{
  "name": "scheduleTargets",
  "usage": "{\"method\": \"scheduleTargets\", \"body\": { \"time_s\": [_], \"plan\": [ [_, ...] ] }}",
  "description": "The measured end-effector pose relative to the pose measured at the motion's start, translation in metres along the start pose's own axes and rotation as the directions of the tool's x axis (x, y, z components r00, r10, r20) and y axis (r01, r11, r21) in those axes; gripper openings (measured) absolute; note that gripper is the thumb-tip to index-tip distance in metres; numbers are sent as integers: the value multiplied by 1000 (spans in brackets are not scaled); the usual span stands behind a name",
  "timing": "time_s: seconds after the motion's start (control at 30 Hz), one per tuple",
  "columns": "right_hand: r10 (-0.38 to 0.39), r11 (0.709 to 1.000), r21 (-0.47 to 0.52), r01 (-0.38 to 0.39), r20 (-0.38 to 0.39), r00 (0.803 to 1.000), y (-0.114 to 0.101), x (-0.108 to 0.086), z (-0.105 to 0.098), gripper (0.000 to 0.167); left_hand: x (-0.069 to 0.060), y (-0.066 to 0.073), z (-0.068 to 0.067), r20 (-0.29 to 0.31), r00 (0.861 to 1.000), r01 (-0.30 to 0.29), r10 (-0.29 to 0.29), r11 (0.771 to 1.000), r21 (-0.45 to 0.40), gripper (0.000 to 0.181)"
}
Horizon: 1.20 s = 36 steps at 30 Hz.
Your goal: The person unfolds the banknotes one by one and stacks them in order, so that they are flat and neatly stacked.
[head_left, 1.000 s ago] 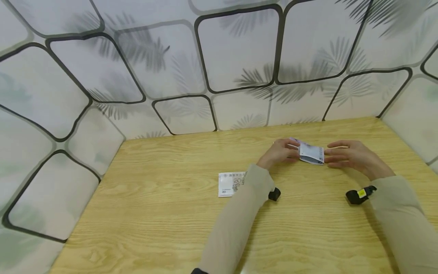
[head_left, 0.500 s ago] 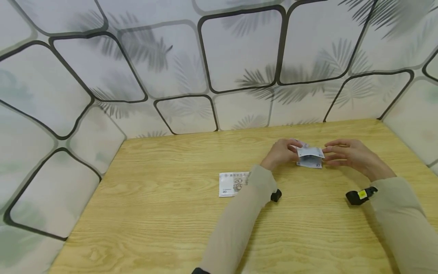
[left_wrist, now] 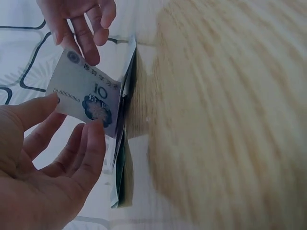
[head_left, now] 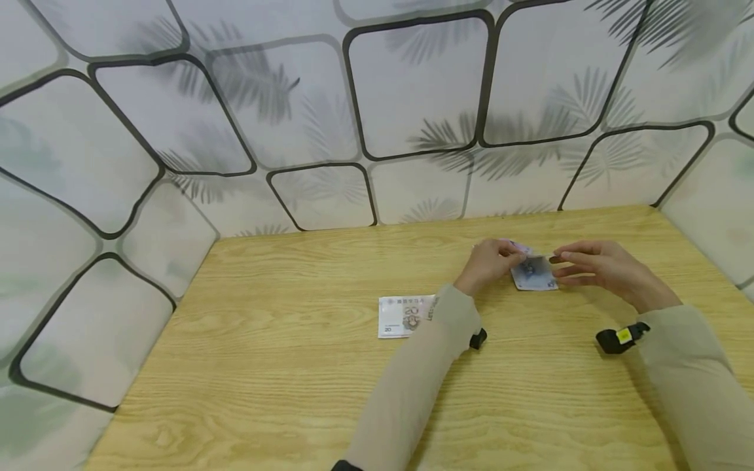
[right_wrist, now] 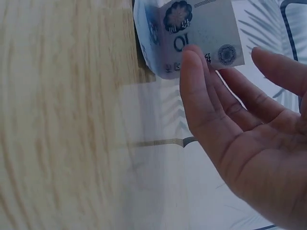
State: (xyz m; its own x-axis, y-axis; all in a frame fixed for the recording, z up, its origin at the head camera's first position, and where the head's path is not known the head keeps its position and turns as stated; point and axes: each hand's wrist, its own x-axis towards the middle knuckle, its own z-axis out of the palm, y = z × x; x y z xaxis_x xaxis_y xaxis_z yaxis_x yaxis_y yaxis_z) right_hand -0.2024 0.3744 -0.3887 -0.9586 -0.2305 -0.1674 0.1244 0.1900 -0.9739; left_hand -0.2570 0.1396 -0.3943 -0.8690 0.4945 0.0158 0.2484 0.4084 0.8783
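Patterned wall covering (head_left: 412, 85) at the back, wood-grain surface (head_left: 265, 366) in front. Left sleeve (head_left: 406, 386) crossing mid-surface, right sleeve (head_left: 689, 373) along the right side. Left hand (head_left: 485, 265): narrow, pinching a 10-yuan note (head_left: 533, 278) near its upper-left corner. Right hand (head_left: 612, 268): fairly wide, fingers extended, fingertips at the note's right edge, no firm hold evident. 10-yuan note: far right of surface, between both hands, bent, one half standing up, other half low in front. 20-yuan note (head_left: 396, 320) lying flat further left, right part hidden by left sleeve. Purple-tinted paper (head_left: 520, 246) just behind the 10-yuan note; can't tell if separate or how much.

Likely risks:
- Bent half springing back, from crease memory plus light contact on the right.
- Crooked or twisted fold, from uneven hold left vs right.
- Purple-tinted paper getting dragged along, from sitting so close to the pinch.
- 20-yuan note getting swept, from a low pass of left sleeve; contact there unclear.
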Motion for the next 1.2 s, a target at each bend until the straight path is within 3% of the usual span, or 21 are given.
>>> {"method": "scheduleTargets", "body": {
  "time_s": [0.1,0.23,0.37,0.47,0.57,0.63,0.8,0.87,1.03,1.2],
  "plan": [
    [16,999,-41,-17,-15,1000,1,2,1,23,1,2,2,-79,997,15,-20,998,-56,15],
    [65,985,-159,-71,-42,997,2,3,3,51,1,5,5,-167,982,48,-85,975,-216,11],
    [105,961,-251,-113,-47,993,2,3,2,60,0,7,5,-203,968,70,-148,935,-349,12],
    [120,962,-241,-130,-53,991,3,2,0,59,1,6,5,-213,960,75,-180,902,-424,10],
    [125,969,-205,-136,-67,990,3,0,0,56,2,2,5,-219,956,77,-197,885,-460,9],
    [117,974,-186,-128,-73,990,3,-1,-1,49,3,0,5,-224,953,85,-203,892,-445,10],
    [119,984,-125,-130,-91,989,1,-3,-4,20,3,-5,3,-225,955,118,-195,942,-314,16],
    [126,986,-100,-135,-89,988,0,-4,-4,20,3,-5,2,-210,959,123,-189,949,-291,21],
    [124,989,-65,-129,-85,989,0,-5,-4,27,3,-6,1,-175,968,121,-178,948,-295,24],
    [104,995,11,-103,-79,992,2,-7,-5,33,2,-5,0,-189,963,121,-190,938,-326,22]
  ]
}}
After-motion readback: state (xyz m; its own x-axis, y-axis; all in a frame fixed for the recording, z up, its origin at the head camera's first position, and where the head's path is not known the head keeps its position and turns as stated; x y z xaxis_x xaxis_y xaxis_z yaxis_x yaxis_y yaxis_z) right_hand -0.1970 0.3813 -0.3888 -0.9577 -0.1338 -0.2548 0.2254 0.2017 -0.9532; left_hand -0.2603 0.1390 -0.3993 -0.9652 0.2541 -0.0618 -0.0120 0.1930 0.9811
